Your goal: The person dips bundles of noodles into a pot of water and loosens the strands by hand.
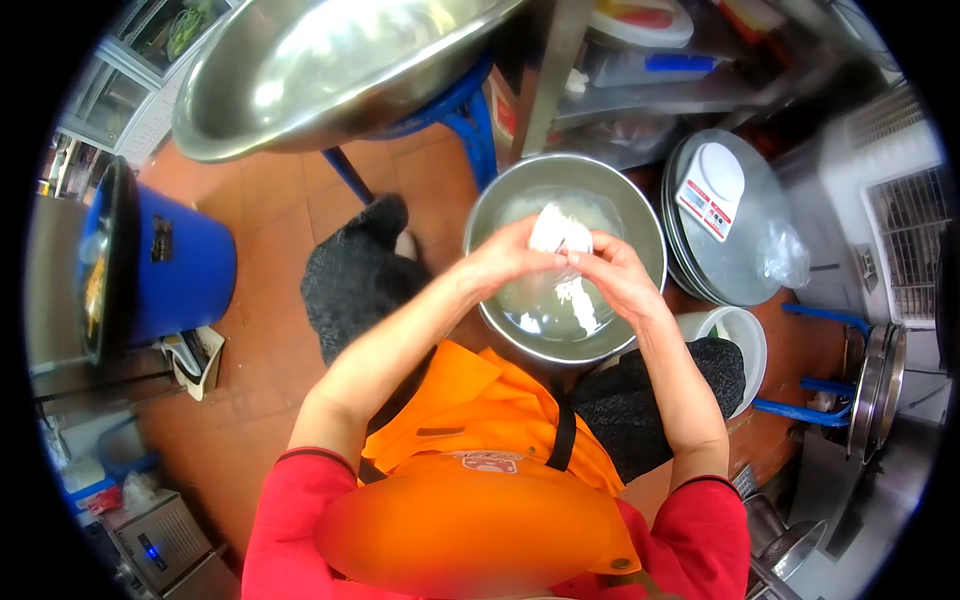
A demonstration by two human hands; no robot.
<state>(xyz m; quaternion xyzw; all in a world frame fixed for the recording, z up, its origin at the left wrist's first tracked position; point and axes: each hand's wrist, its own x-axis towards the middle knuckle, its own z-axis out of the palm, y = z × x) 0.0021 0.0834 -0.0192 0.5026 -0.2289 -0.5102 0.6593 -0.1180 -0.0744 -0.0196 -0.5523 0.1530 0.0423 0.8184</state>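
A soft white piece of something, its kind unclear, is pinched between my two hands over a round metal bowl. My left hand has its fingers closed on the left side of the white piece. From the right, my right hand grips it too, and the thumbs almost meet at its lower edge. Cloudy liquid seems to lie in the bowl below. Bright white patches show in it; I cannot tell whether they are pieces or glare.
A large steel basin rests on a blue stool ahead. At right, a white digital scale sits on stacked metal trays, near a white bucket. A blue bin stands left. Metal shelving holds containers.
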